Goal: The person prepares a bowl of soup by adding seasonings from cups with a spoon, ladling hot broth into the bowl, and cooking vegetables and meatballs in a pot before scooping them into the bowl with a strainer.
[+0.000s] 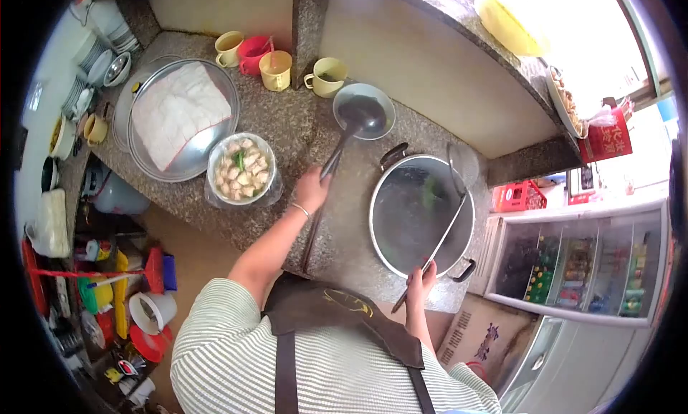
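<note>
My left hand [313, 190] is closed around the long dark handle of a ladle [362, 114]. The ladle's bowl is over a grey metal bowl [385, 131] by the back wall; whether they touch I cannot tell. In my right hand [421, 278] is a long-handled skimmer [461, 167], its round head at the far right rim of a large pot [374, 231]. Dark liquid with something green in it fills the pot, and steam hazes the view. Left of my left hand stands a plastic-lined bowl [210, 179] of pale chunks [244, 172] with green pieces.
A large metal tray [183, 176] at the left carries a white cloth [179, 113]. Yellow and red mugs [276, 70] line the wall. A drinks fridge [580, 271] and a cardboard box [480, 328] stand at the right. Buckets [153, 312] and tools crowd the lower left.
</note>
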A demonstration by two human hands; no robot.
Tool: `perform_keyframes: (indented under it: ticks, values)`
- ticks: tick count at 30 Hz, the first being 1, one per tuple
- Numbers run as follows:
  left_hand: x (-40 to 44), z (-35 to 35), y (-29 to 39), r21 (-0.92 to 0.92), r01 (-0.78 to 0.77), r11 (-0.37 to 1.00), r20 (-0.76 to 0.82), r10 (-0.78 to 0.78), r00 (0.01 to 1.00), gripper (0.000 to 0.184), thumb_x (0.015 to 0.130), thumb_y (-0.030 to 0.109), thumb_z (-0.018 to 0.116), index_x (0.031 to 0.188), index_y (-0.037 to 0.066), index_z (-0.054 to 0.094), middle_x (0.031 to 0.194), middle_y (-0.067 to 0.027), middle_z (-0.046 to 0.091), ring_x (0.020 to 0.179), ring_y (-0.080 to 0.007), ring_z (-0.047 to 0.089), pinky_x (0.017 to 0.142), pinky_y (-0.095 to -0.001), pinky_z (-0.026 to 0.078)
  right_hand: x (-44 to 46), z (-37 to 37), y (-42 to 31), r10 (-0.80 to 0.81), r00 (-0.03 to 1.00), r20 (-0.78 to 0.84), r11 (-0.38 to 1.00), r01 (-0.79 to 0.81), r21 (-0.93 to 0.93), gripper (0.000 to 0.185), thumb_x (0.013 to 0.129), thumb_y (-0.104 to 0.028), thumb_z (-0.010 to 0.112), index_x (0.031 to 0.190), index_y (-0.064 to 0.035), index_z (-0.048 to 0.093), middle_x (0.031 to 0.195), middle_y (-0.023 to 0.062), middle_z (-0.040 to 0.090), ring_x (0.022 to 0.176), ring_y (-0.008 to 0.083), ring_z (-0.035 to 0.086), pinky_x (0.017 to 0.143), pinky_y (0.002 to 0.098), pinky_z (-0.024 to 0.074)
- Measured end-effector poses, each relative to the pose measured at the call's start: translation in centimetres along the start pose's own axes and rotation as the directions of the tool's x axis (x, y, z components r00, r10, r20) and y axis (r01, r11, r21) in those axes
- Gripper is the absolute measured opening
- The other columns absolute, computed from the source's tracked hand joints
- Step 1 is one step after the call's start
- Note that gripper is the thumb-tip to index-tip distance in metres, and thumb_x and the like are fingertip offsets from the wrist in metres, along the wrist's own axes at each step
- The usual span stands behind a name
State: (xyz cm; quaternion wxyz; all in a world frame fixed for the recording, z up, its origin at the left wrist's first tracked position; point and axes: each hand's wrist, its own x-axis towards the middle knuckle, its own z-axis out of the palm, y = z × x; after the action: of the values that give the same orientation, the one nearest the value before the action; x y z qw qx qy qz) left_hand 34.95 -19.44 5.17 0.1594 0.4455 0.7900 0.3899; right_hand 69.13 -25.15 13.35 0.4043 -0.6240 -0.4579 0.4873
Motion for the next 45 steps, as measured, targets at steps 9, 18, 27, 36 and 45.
perform_keyframes:
  ticks: [9, 18, 27, 36, 45]
  values:
    - [-8.2, -1.6, 10.5, -0.312, -0.141, 0.94, 0.17, 0.201, 0.965, 0.032, 0.088, 0.024, 0.051, 0.108, 0.0, 0.052, 0.094, -0.0182, 0.057, 0.08, -0.0354, 0.057, 0.069, -0.0415, 0.045, 4.0, 11.7, -3.5, 0.02, 0.992, 0.126, 0.864, -0.08, 0.497, 0.017, 0.09, -0.012, 0.052, 0.104, -0.0079, 0.043, 0.113, 0.0122, 0.053, 0.099, 0.0239, 0.057, 0.078, 0.0333, 0.0489]
    - [-7.5, -0.9, 11.0, -0.52, -0.103, 0.848, 0.388, 0.342, 0.856, 0.018, 0.086, 0.016, 0.051, 0.097, 0.003, 0.057, 0.088, -0.0143, 0.059, 0.082, -0.0318, 0.058, 0.07, -0.0387, 0.046, 5.9, 11.1, -3.5, 0.125, 0.989, 0.083, 0.698, -0.147, 0.701, 0.019, 0.087, -0.005, 0.054, 0.1, -0.0092, 0.041, 0.085, 0.0081, 0.054, 0.077, 0.0212, 0.056, 0.075, 0.0367, 0.0488]
    - [19.2, 5.5, 6.9, 0.264, -0.469, 0.843, 0.291, 0.394, 0.872, 0.039, 0.072, 0.012, 0.06, 0.111, 0.01, 0.056, 0.106, -0.0154, 0.051, 0.099, -0.0313, 0.05, 0.083, -0.0375, 0.044, 4.0, 7.4, -4.6, 0.149, 0.988, -0.051, 0.747, -0.078, 0.66, 0.019, 0.084, -0.004, 0.055, 0.097, -0.0072, 0.041, 0.075, 0.005, 0.05, 0.065, 0.0151, 0.049, 0.063, 0.0315, 0.0447]
    - [26.6, 12.0, 4.3, 0.556, -0.53, 0.64, 0.488, 0.265, 0.832, 0.021, 0.073, 0.017, 0.059, 0.092, 0.009, 0.064, 0.099, -0.0131, 0.06, 0.099, -0.0288, 0.055, 0.083, -0.039, 0.046, 2.9, 5.1, -3.4, 0.182, 0.976, -0.124, 0.756, -0.058, 0.652, 0.022, 0.085, -0.002, 0.052, 0.099, -0.0081, 0.037, 0.076, 0.0063, 0.049, 0.068, 0.0167, 0.049, 0.066, 0.035, 0.0458]
    - [27.3, 8.4, 4.0, 0.3, -0.51, 0.806, 0.378, 0.39, 0.84, 0.02, 0.069, 0.021, 0.064, 0.086, 0.011, 0.066, 0.089, -0.0114, 0.063, 0.085, -0.0289, 0.06, 0.076, -0.0394, 0.048, 3.4, 4.5, -3.2, 0.26, 0.954, -0.148, 0.709, -0.085, 0.7, 0.023, 0.082, -0.004, 0.055, 0.098, -0.0076, 0.039, 0.074, 0.0061, 0.05, 0.064, 0.0167, 0.05, 0.062, 0.0327, 0.0461]
